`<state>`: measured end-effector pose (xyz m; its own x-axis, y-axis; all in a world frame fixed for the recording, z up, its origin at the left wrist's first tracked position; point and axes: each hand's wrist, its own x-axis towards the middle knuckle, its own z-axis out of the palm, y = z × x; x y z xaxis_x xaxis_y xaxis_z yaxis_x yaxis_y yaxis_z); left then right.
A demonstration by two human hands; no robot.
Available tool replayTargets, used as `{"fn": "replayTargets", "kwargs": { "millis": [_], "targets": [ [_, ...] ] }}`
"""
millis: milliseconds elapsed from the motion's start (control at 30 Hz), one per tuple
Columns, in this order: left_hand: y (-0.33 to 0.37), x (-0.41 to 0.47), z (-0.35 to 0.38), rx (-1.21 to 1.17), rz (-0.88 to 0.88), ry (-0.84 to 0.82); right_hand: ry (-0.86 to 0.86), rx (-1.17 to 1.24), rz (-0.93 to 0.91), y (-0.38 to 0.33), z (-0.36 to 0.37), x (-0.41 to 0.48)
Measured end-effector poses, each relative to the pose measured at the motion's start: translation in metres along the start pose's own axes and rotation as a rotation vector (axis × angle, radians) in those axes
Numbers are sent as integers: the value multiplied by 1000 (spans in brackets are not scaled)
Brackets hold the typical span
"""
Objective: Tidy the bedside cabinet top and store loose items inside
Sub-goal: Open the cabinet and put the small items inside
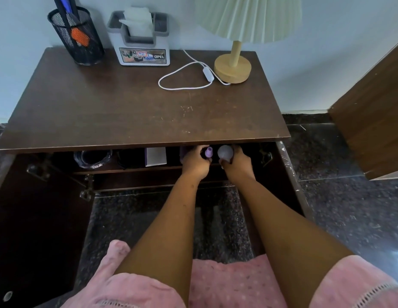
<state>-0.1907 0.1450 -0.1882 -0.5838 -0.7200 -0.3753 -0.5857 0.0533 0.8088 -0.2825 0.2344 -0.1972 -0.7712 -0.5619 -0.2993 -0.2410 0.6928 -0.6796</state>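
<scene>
Both hands inside the open cabinet, just under the worktop (pixel 127 107) edge. Left hand (pixel 194 162) curled round a small purple bottle (pixel 208 151); right hand (pixel 237 163) curled round a grey round piece (pixel 225 153), the two items side by side. On the shelf (pixel 131 168) to their left: white box (pixel 157 156), then dark glass dish (pixel 92 158). Up top along the wall: mesh pen cup (pixel 78 38), grey organiser (pixel 141 47), lamp (pixel 233 67) with its white cord (pixel 182 78) looped beside it.

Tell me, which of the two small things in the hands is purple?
The small capped item in the left hand; the right hand grips a rounded grey object instead.
</scene>
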Motion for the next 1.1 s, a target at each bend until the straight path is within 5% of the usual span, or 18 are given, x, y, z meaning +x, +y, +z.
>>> {"fn": "replayTargets", "kwargs": {
  "millis": [267,1100],
  "targets": [
    [-8,6,11,397,237,-85,153,-57,8,0,15,20],
    [-15,16,22,351,175,-116,124,-147,-9,7,42,55]
  ]
}}
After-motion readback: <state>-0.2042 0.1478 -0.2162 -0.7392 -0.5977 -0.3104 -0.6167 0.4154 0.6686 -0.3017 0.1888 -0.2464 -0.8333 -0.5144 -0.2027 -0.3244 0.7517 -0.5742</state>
